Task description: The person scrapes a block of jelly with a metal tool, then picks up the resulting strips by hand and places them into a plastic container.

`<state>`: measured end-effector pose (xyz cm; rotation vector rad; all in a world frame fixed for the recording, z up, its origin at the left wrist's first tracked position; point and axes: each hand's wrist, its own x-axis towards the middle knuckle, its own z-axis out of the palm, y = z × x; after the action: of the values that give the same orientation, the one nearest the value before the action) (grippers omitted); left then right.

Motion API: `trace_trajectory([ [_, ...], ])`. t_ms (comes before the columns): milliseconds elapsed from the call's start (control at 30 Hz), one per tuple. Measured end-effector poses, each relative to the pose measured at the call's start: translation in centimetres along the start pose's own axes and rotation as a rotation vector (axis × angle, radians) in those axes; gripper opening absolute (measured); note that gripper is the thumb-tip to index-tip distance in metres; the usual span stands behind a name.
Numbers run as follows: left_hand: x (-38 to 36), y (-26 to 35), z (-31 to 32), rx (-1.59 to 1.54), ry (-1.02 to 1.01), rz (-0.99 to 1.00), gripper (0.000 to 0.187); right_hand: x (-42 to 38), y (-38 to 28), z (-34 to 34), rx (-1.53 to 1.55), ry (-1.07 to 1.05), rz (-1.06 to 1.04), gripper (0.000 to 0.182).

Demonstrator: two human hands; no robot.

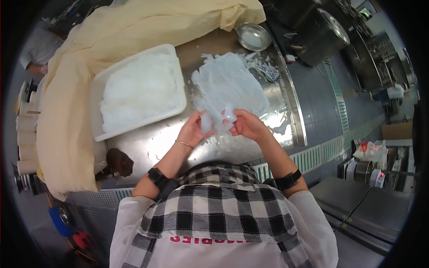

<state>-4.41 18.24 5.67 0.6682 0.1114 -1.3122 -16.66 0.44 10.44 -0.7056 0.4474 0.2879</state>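
My left hand point(194, 128) curls around a clump of white, translucent jelly-like strands point(206, 123). Close beside it, my right hand point(248, 123) has its fingers closed on another pale, glossy piece point(229, 113). Both hands are just above the steel table's near part, at the front edge of a large white jelly-like slab point(232, 82). The slab lies flat, its surface rough and streaked. To the left, a white tray point(184, 96) holds a broad heap of shredded white strands point(138, 91). At the slab's far right corner lies a perforated tool point(271, 73) among white scraps.
A metal bowl point(254, 36) stands at the back right of the steel table point(178, 145). Cream cloth point(111, 38) drapes along the back and left. Beyond the table's right edge are large pots point(321, 38) and a floor drain grate point(321, 152). Another person's sleeve point(40, 44) shows far left.
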Motion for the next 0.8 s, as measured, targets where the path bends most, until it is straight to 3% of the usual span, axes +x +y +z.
trace_trajectory([
  [33, 0.1, 0.2, 1.1, 0.002, -0.001, 0.018, 0.032, 0.5, -0.3, 1.0, 0.094, -0.166, 0.002, 0.034],
  [100, -0.5, 0.0, 3.3, -0.047, -0.045, -0.07, 0.042, 1.6, -0.5, 2.2, 0.023, -0.187, 0.013, 0.034],
  [133, -1.2, 0.1, 4.8, 0.023, 0.098, -0.048, 0.053, 2.0, -0.9, 2.6, -0.045, -0.198, 0.015, 0.034],
  [167, -0.8, 0.3, 4.2, 0.021, 0.095, -0.04, 0.053, 2.3, -1.4, 2.9, -0.053, -0.202, 0.017, 0.034],
  [233, -0.6, 0.5, 2.8, 0.09, 0.029, -0.109, 0.051, 2.6, -1.8, 3.5, -0.157, -0.057, -0.021, 0.034],
  [500, -4.5, 4.9, 2.5, 0.13, 0.111, 0.088, 0.023, 2.8, -3.4, 5.1, -0.244, -0.018, -0.083, 0.03],
  [567, -5.9, 7.2, 1.3, 0.0, -0.034, 0.173, 0.023, 3.2, -3.3, 4.8, -0.262, -0.032, -0.079, 0.031],
  [667, -8.6, 12.0, 0.8, 0.037, 0.066, 0.369, 0.024, 3.4, -2.6, 4.1, -0.239, -0.039, -0.064, 0.033],
  [800, -11.2, 18.2, -0.6, 0.267, 0.474, 0.72, 0.023, 3.4, -2.2, 4.1, -0.292, 0.036, -0.034, 0.032],
])
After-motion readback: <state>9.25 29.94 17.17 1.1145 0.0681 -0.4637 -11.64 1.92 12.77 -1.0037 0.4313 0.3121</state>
